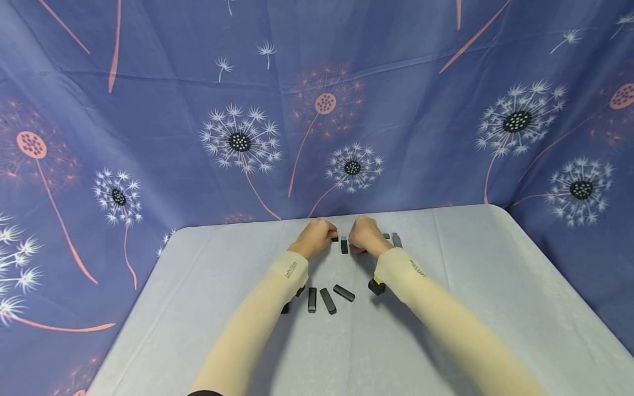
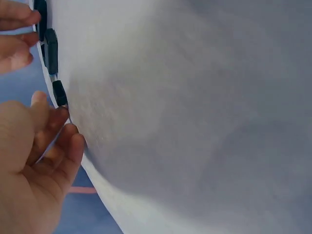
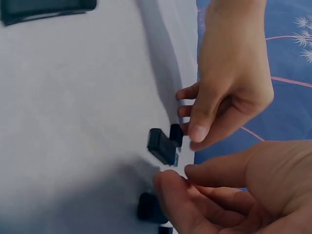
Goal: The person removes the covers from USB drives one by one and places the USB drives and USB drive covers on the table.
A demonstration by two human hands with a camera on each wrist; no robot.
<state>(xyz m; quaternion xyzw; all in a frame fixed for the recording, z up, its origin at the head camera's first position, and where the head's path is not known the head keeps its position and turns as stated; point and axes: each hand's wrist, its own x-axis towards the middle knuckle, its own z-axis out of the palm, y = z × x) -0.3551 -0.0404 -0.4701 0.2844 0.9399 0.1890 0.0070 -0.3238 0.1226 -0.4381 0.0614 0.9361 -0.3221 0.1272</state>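
A black USB stick (image 1: pixel 344 245) with a blue plug end lies at the table's far edge, between the two hands. My left hand (image 1: pixel 317 236) is on its left, fingers loosely bent, the tips at a small black cap (image 2: pixel 59 92). The left thumb looks apart from that cap. On the other side, my right hand (image 1: pixel 365 235) is bent over another black piece (image 3: pixel 151 207), mostly hidden behind its fingers. In the right wrist view, the right thumb and forefinger are close together, with nothing visible between them.
Nearer lie several black sticks (image 1: pixel 328 301) and a black piece with yellow (image 1: pixel 377 286) by the right sleeve. Dark pieces (image 1: pixel 285 308) are partly hidden by the left sleeve. A grey stick (image 1: pixel 397 240) is right of the right hand. A patterned blue curtain (image 1: pixel 297 181) stands behind the table.
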